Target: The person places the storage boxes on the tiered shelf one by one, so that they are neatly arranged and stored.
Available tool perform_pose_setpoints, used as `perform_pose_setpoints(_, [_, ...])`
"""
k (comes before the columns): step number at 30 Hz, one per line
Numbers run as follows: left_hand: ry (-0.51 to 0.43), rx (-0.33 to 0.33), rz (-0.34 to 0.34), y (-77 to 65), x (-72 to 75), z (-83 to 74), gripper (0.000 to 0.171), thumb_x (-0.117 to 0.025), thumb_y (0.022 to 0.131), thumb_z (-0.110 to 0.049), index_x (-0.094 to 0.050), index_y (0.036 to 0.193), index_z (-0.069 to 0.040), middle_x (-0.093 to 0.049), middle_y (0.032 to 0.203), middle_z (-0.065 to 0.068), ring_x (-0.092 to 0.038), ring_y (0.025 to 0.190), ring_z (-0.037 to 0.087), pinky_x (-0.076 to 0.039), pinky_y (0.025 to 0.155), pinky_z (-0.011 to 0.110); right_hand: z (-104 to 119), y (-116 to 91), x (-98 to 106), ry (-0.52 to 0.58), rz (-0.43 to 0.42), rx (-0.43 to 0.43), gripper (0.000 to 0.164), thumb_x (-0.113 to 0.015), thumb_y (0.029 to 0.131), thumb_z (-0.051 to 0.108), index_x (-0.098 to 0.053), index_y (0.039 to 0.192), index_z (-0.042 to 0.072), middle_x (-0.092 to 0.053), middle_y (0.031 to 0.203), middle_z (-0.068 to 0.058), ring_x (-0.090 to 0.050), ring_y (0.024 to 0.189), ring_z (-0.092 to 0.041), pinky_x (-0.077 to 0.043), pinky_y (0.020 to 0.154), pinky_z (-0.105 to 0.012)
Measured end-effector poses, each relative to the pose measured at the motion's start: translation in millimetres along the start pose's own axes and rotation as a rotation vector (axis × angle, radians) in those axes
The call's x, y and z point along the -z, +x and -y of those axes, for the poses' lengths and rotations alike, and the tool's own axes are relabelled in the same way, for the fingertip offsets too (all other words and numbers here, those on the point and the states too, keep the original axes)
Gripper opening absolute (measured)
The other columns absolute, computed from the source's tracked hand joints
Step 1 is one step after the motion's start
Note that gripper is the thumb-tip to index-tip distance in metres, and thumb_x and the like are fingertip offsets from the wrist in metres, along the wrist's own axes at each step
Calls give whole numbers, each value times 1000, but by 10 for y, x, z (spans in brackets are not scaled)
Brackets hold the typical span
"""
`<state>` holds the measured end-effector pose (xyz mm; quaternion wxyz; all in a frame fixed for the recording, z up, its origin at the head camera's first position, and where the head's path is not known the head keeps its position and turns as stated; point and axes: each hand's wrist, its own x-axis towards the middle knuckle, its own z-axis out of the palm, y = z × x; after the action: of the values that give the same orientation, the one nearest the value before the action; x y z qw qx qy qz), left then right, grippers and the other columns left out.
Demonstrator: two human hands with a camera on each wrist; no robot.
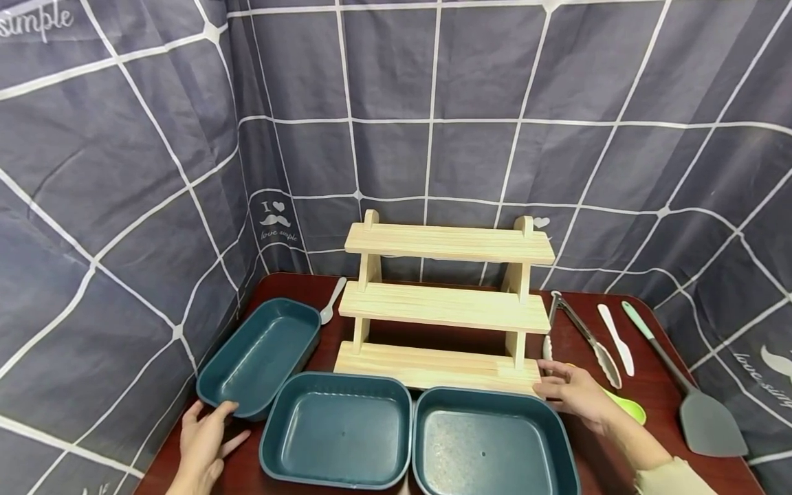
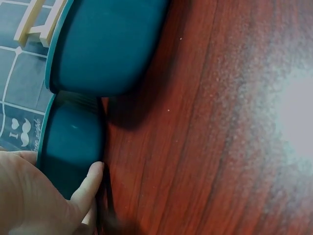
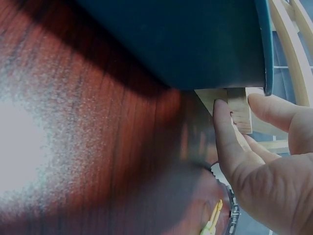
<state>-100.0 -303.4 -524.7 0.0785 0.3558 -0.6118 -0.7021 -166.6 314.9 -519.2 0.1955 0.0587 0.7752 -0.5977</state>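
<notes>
My left hand [image 1: 203, 443] grips the near end of the left blue-green plastic bin [image 1: 262, 354], which lies slantwise. Fingers reach its rim, and in the left wrist view a digit [image 2: 90, 183] lies along the outer wall. A three-tier wooden display shelf [image 1: 442, 306] stands at the back middle. The right end of its bottom board is held by my right hand [image 1: 578, 395], with digits on either side of the board end [image 3: 239, 110] in the right wrist view. Two more bins, a middle one [image 1: 343, 433] and a right one [image 1: 491, 443], stand before the shelf.
A white spoon [image 1: 333, 302] lies behind the left bin. On the right are tongs [image 1: 588, 337], a white knife [image 1: 617, 340], a grey spatula [image 1: 711, 423] with a mint handle, and a green utensil [image 1: 631, 408] partly behind my right hand. Grey checked cloth [image 1: 476, 89] hangs around the table.
</notes>
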Motion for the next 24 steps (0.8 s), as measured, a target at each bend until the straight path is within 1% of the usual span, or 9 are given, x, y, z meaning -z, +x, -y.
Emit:
perform_pose_setpoints(1, [-1, 2, 0, -4, -6, -4, 99, -63, 98, -12, 10, 165, -9, -19, 156, 25, -35, 139, 38, -62, 76, 53, 1, 0, 4, 0, 1, -1, 75, -72, 98, 10, -29, 154, -15, -64, 128, -27, -69, 105, -25, -59, 87, -49])
perform_pose_setpoints(3, [4, 4, 1, -9, -17, -10, 102, -66, 97, -11, 9, 165, -10, -21, 156, 23, -47, 131, 28, -62, 77, 51, 1, -3, 10, 0, 4, -4, 75, -71, 98, 11, -29, 154, -15, -64, 128, -27, -69, 105, -25, -59, 88, -49])
perform_pose_setpoints(5, [13, 0, 1, -8, -23, -8, 104, -68, 95, -10, 9, 165, -11, -23, 155, 22, -57, 114, 13, -62, 76, 51, -2, -5, 13, 1, 9, -4, 76, -71, 98, 11, -28, 154, -15, -65, 127, -26, -69, 105, -25, -59, 88, -49])
perform_pose_setpoints(7, [18, -5, -3, -1, -28, -3, 105, -69, 94, -9, 8, 165, -11, -25, 154, 21, -59, 94, -2, -62, 76, 50, -6, -6, 16, 3, 12, -4, 76, -71, 98, 11, -28, 154, -15, -65, 127, -25, -69, 105, -25, -59, 88, -49])
perform_pose_setpoints(9, [12, -12, 2, 6, -26, 3, 105, -69, 94, -7, 8, 165, -11, -24, 155, 23, -57, 82, -10, -62, 76, 50, -11, -5, 20, 4, 18, 0, 76, -71, 98, 12, -27, 154, -15, -65, 126, -24, -69, 105, -25, -59, 88, -49])
perform_pose_setpoints(11, [-2, -19, 1, 8, -29, 5, 105, -67, 93, -4, 9, 165, -10, -20, 157, 25, -57, 81, -10, -62, 75, 48, -15, -3, 21, 5, 20, 1, 76, -71, 98, 12, -27, 154, -15, -65, 126, -24, -68, 105, -25, -59, 88, -49])
perform_pose_setpoints(15, [-38, -33, -17, -1, -48, 1, 99, -62, 93, 0, 6, 165, -8, -15, 158, 27, -59, 83, -4, -62, 74, 43, -18, -3, 15, 5, 11, 0, 76, -72, 98, 11, -28, 154, -15, -65, 126, -25, -68, 105, -25, -59, 87, -48])
perform_pose_setpoints(21, [-60, -54, -44, -6, -59, 8, 95, -57, 92, 2, 2, 166, -8, -14, 161, 28, -60, 82, -3, -62, 70, 39, -6, -2, 7, 4, 5, 1, 76, -72, 97, 11, -29, 154, -14, -65, 126, -25, -68, 105, -25, -59, 87, -49])
perform_pose_setpoints(24, [-56, -52, -59, 0, -57, 14, 94, -57, 92, 2, 0, 166, -9, -17, 160, 28, -62, 85, 0, -62, 70, 39, -11, 0, 10, 7, 10, 4, 76, -72, 97, 11, -29, 154, -14, -66, 125, -24, -69, 104, -25, -59, 87, -48])
